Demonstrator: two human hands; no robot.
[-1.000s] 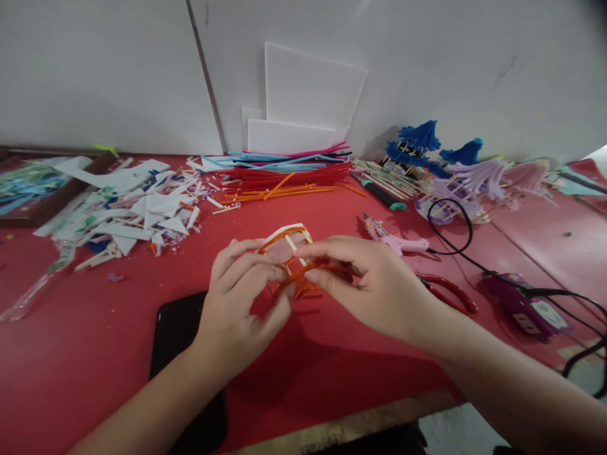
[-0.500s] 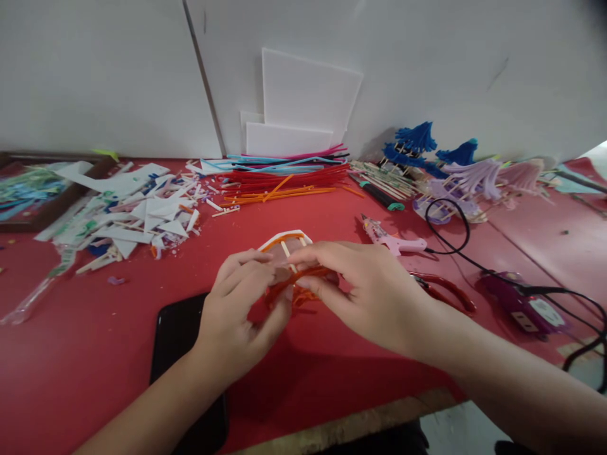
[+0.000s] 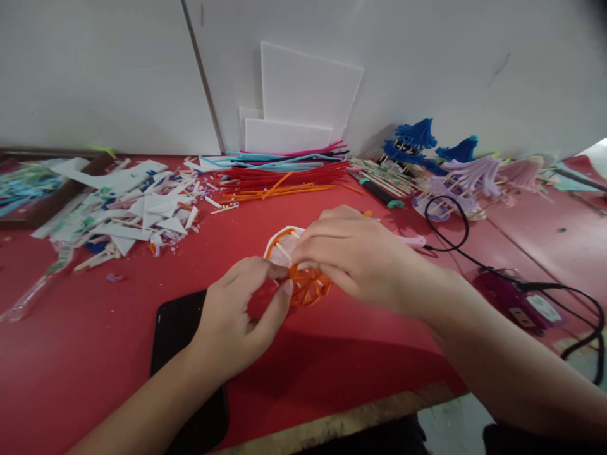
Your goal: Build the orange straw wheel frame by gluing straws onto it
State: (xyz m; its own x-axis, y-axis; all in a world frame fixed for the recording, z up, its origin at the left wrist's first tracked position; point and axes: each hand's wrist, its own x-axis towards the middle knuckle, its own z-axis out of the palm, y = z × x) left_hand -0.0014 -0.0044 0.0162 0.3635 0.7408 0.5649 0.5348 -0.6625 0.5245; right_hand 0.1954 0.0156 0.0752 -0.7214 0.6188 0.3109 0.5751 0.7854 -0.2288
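Over the red table [image 3: 71,354], both my hands work on a small craft piece [image 3: 303,281] made of white foam, wooden sticks and orange pipe cleaner. My left hand [image 3: 237,316] pinches its left side with thumb and fingers closed. From above, my right hand [image 3: 351,256] curls over the piece, fingers closed on the orange pipe cleaner, hiding most of the top. The white rim [image 3: 279,235] of the piece shows behind the fingers.
A black phone [image 3: 177,341] lies under my left wrist. Pipe cleaners [image 3: 284,177] and white foam sheets [image 3: 303,95] sit by the wall, foam scraps [image 3: 133,208] at left. A pink glue gun [image 3: 412,240], its cable [image 3: 455,246], a purple power strip [image 3: 516,306] and tasselled crafts [image 3: 455,164] lie right.
My right hand has moved up and left over the craft piece, covering more of it and the glue gun. The orange pipe cleaner is wound closer into the piece.
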